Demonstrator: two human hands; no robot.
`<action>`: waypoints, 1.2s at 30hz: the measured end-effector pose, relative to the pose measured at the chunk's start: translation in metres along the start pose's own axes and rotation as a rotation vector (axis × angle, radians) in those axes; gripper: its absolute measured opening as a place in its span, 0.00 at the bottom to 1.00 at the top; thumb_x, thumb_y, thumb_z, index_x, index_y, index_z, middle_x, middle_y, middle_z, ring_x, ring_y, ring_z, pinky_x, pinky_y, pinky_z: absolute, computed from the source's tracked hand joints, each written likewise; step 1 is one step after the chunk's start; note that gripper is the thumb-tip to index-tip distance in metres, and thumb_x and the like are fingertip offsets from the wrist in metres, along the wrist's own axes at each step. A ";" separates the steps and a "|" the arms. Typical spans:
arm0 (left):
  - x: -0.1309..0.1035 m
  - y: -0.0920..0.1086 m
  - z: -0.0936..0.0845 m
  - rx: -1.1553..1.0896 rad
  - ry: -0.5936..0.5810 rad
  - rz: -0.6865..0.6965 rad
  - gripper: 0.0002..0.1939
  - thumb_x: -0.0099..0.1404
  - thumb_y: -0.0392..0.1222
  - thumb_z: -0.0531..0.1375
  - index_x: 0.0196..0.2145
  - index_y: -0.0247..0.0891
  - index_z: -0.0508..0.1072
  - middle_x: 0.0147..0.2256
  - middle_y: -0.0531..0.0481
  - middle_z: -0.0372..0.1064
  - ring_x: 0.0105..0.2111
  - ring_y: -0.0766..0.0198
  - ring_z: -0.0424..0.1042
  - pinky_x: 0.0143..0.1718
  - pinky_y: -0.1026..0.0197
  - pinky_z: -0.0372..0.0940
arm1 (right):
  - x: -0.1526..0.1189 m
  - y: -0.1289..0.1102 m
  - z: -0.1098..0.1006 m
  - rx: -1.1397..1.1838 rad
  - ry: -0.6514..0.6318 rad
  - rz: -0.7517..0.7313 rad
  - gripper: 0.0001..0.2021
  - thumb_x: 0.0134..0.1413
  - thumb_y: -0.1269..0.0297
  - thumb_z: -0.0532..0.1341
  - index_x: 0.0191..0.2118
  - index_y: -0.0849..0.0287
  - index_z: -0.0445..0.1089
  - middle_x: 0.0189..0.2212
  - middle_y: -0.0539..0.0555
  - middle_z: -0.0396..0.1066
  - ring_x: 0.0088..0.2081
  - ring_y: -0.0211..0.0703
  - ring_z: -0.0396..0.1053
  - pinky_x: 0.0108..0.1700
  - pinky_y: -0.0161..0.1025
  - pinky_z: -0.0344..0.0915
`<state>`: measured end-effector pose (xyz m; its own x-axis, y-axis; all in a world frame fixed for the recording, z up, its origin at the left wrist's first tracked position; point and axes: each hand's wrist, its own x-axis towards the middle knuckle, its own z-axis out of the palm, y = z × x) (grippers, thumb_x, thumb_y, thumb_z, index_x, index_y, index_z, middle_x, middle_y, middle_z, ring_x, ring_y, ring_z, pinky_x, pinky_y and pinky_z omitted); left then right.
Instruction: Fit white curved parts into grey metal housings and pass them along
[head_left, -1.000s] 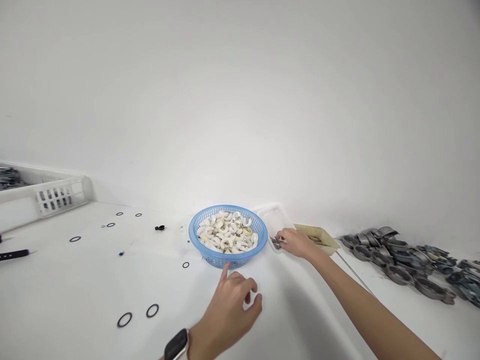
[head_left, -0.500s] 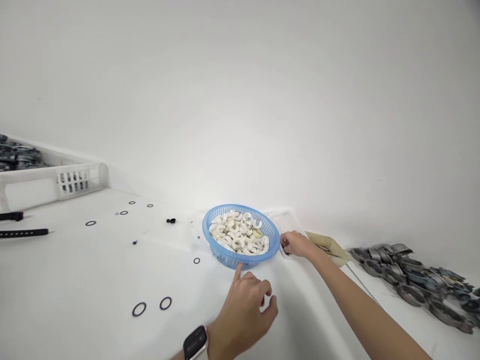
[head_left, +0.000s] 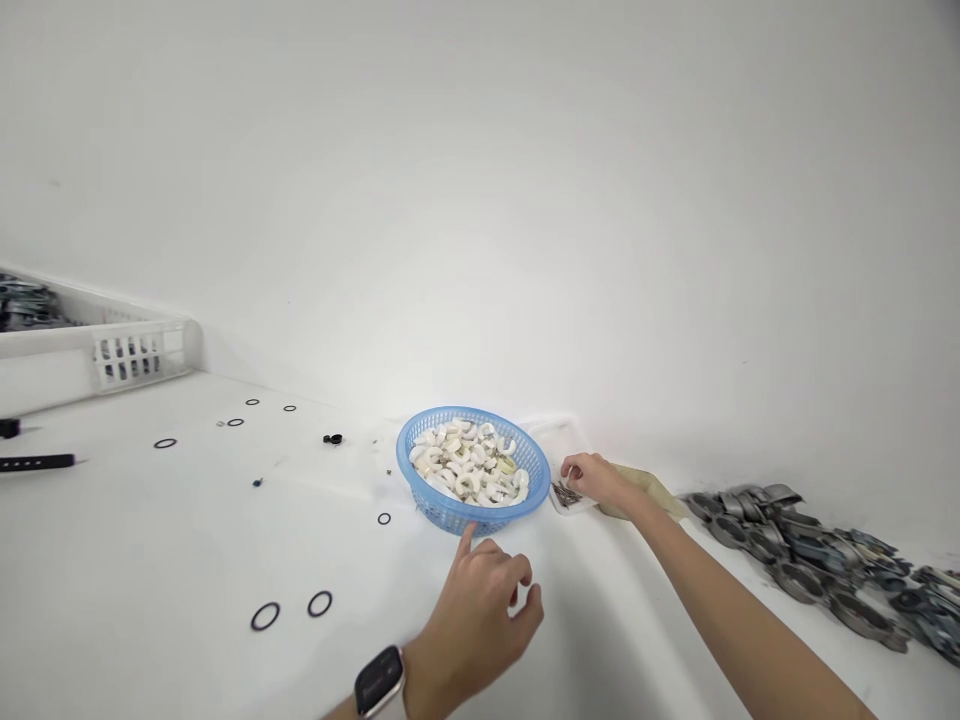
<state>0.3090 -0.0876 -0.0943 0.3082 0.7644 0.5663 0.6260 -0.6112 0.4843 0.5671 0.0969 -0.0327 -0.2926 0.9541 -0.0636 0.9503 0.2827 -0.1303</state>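
Note:
A round blue plastic basket (head_left: pixel 474 513), filled with white C-shaped pieces (head_left: pixel 469 465), stands on the white table. My left hand (head_left: pixel 480 610) is at its near side, index finger stretched up to the basket wall, thumb and other fingers loosely bent and apart; nothing shows in it. A smartwatch (head_left: pixel 379 681) is on that wrist. Right of the basket lies a shallow clear tray (head_left: pixel 576 507) with several small dark metal pins (head_left: pixel 564 493). Over this tray is my right hand (head_left: pixel 596 480), fingers curved downward and slightly apart, with no held thing visible.
Black rings (head_left: pixel 265 616) and small dark parts (head_left: pixel 333 439) lie scattered on the left. A white crate (head_left: pixel 142 357) of dark parts and black straps (head_left: pixel 37 463) are at far left. Beyond my right hand are a beige cloth-like piece (head_left: pixel 660 488) and piled grey metal parts (head_left: pixel 795 540).
The view has shifted slightly, so the table things appear further left. My right hand has risen a little and away from the basket, uncovering the pins. My left hand keeps its pose.

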 end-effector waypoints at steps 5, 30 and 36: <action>0.001 -0.001 0.000 0.007 0.009 0.001 0.08 0.65 0.34 0.57 0.27 0.39 0.67 0.23 0.55 0.67 0.30 0.62 0.70 0.64 0.32 0.51 | -0.007 -0.004 -0.001 0.019 -0.077 0.009 0.13 0.66 0.58 0.64 0.50 0.61 0.72 0.47 0.55 0.73 0.44 0.44 0.73 0.47 0.47 0.73; 0.002 -0.001 0.000 0.007 -0.002 0.002 0.08 0.65 0.35 0.57 0.27 0.39 0.65 0.22 0.56 0.66 0.31 0.62 0.70 0.64 0.33 0.51 | 0.003 -0.015 0.008 -0.087 -0.114 0.058 0.14 0.67 0.58 0.63 0.51 0.61 0.72 0.49 0.56 0.73 0.46 0.46 0.73 0.49 0.48 0.73; 0.002 -0.002 0.001 -0.008 0.009 -0.001 0.09 0.64 0.35 0.58 0.26 0.39 0.65 0.22 0.55 0.67 0.31 0.61 0.71 0.63 0.32 0.52 | 0.011 -0.014 0.010 -0.088 -0.120 0.067 0.14 0.67 0.58 0.63 0.51 0.61 0.71 0.49 0.56 0.73 0.46 0.46 0.73 0.48 0.48 0.74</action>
<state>0.3098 -0.0846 -0.0948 0.3011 0.7628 0.5722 0.6204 -0.6124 0.4900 0.5493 0.1021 -0.0412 -0.2340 0.9539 -0.1877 0.9722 0.2317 -0.0345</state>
